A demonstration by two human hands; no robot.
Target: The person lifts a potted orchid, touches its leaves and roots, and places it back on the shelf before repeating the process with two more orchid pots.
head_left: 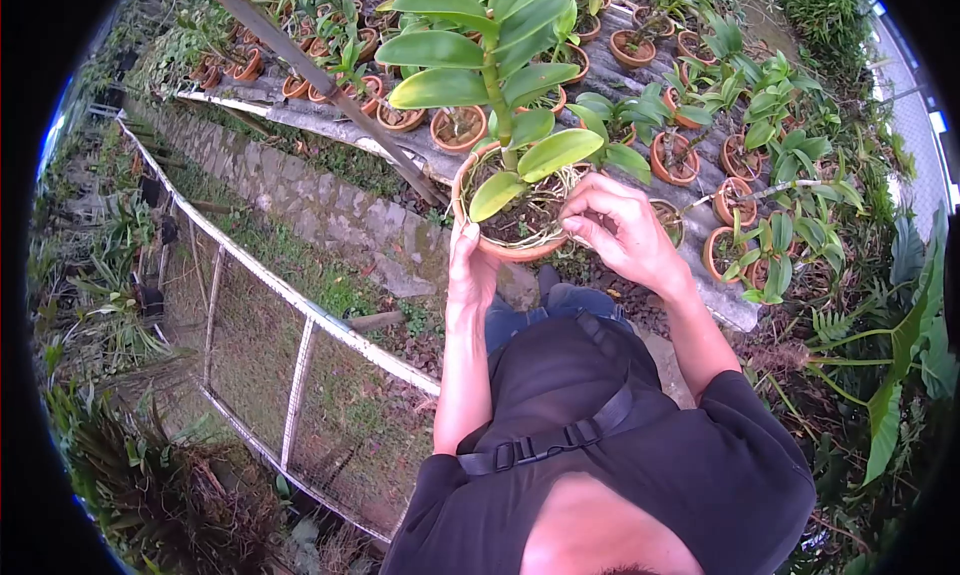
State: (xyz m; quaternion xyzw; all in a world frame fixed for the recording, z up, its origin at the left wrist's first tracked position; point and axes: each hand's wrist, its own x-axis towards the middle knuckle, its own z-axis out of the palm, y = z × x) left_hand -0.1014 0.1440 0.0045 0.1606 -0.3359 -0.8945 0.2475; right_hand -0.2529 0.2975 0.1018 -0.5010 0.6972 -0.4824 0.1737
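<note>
A long grey bench (610, 70) of corrugated sheeting runs beyond the hands, crowded with small clay pots (672, 159) of green plants (775, 100). More pots (722, 250) stand just right of the right hand (620, 233), near the bench's edge.

The held pot (505, 237) sat between the left hand (468, 265), under its left rim, and the right hand (620, 230), at its right rim. Behind it, potted plants (690, 155) stood on a bench (640, 75); a mesh frame (290, 375) lay left.
</note>
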